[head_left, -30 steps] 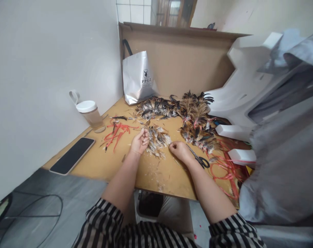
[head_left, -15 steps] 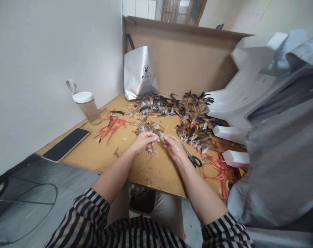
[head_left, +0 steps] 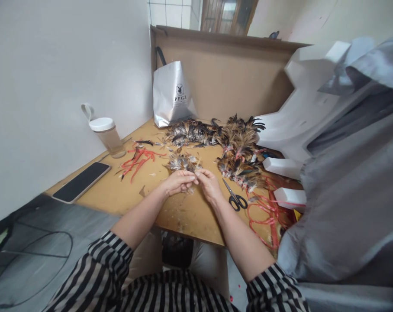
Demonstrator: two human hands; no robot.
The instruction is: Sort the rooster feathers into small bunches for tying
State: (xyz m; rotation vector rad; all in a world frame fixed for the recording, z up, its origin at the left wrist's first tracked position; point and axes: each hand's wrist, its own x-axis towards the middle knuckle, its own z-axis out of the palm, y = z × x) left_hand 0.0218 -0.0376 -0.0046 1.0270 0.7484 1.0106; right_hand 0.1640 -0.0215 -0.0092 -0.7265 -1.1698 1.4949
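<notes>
The fingers of the left hand (head_left: 177, 182) and right hand (head_left: 209, 184) are pinched closed, tips together, apparently on a feather (head_left: 199, 164); a slack pinch could drop it. A rightward sweep might catch the scissors (head_left: 236, 200) or tangled red ribbon (head_left: 270, 223). The feather pile (head_left: 179, 161) lies just beyond the fingertips; bigger feather bunches (head_left: 240, 167) and a silver bag (head_left: 172, 95) crowd the table's (head_left: 190, 216) far side.

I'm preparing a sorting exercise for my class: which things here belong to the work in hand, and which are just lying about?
Likely part of the work:
- small feather pile, just beyond the pinched left hand and right hand
- feather bundles
- scissors, probably
- red strips, perhaps

Apparently just lying about:
- phone
- lidded cup
- silver bag
</notes>
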